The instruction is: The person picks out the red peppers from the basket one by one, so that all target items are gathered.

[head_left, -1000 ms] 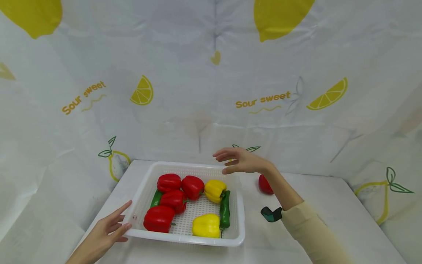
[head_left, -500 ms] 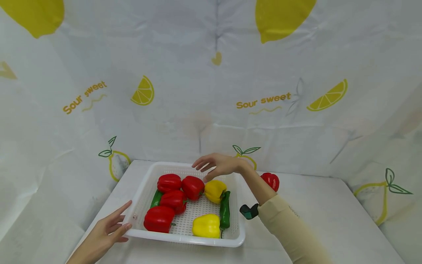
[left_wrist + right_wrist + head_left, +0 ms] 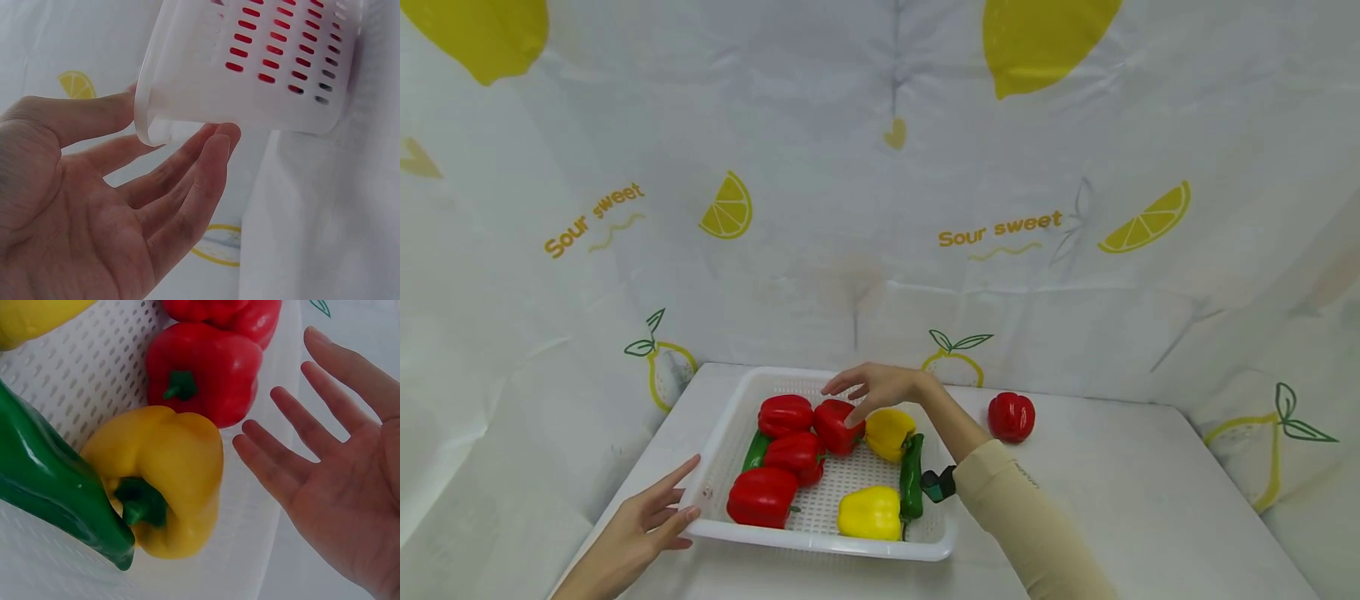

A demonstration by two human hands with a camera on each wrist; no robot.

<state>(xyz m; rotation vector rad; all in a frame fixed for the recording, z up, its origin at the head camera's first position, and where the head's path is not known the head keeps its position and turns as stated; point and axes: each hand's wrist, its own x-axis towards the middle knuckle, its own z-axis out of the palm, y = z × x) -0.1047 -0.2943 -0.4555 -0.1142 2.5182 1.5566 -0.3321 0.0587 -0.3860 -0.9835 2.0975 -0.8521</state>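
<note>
My right hand (image 3: 880,387) hovers over the back of a white plastic basket (image 3: 820,542), fingers spread and holding nothing. Below its fingertips lies a red bell pepper (image 3: 837,437); a yellow bell pepper (image 3: 169,469) sits just beside that one. My left hand (image 3: 643,525) rests at the basket's front left corner. In the left wrist view its thumb touches the rim (image 3: 145,100), while the loose, nearly straight fingers (image 3: 200,187) reach along the wall. Several more red bell peppers (image 3: 762,497) fill the basket's left side.
Near the basket's front lies another yellow bell pepper (image 3: 869,512), with a long green pepper (image 3: 912,479) to its right. A second green pepper (image 3: 756,452) shows partly at the left. One red bell pepper (image 3: 1011,417) stands outside on the white table (image 3: 1112,500). A lemon-print cloth (image 3: 820,275) hangs behind.
My right hand has moved left and lowered over the back of the basket, uncovering the red bell pepper on the table. The left hand and the basket have stayed put.
</note>
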